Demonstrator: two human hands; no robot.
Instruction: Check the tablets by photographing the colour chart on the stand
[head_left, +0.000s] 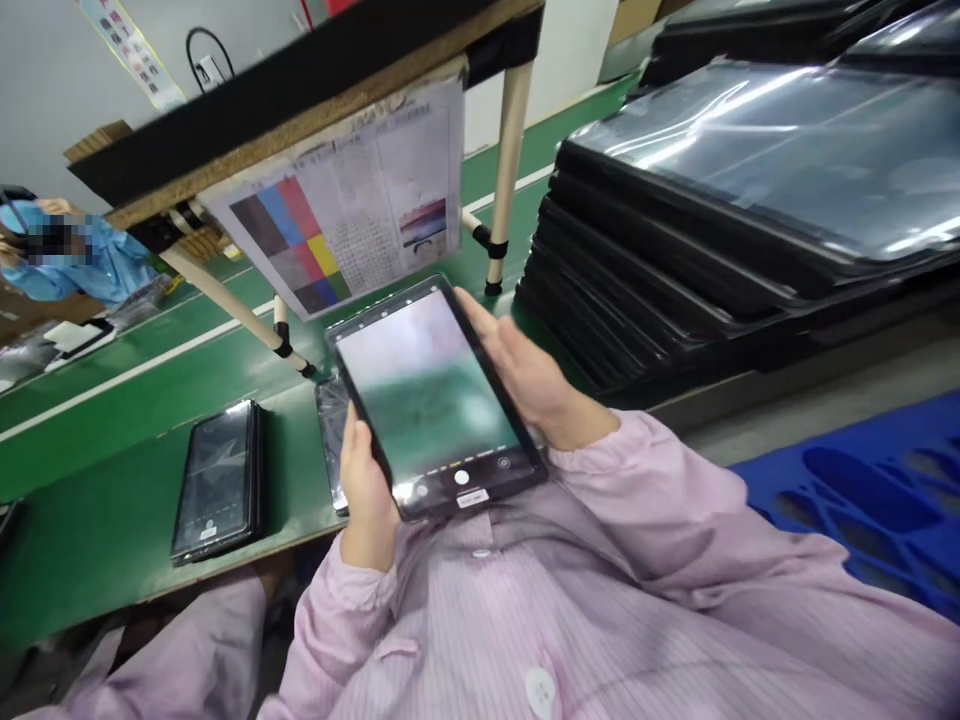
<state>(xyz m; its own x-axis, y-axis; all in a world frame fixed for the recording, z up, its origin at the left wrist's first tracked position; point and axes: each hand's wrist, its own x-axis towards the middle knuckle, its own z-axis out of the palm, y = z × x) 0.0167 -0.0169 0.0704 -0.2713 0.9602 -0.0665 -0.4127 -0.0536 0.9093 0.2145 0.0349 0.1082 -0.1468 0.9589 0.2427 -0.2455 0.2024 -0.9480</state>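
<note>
Screen of tablet [435, 400]: live picture smeared, icons too small to tell. Fingers of left hand [365, 480] hidden behind it. Palm of right hand [527, 378] behind the tablet, hand motion-blurred, grip unclear. Beneath, second tablet [332, 432] mostly covered. Print on test chart [352, 215] unreadable. Right edge cuts tray stack [675, 260].

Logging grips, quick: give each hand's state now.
Left hand: closed on the tablet, at its left edge.
Right hand: holding the tablet's right edge.

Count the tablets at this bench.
3: lit tablet held in left hand and right hand; dark tablet flat on the bench, further left; third tablet half hidden under the lit one. Stacked trays may hide more.
</note>
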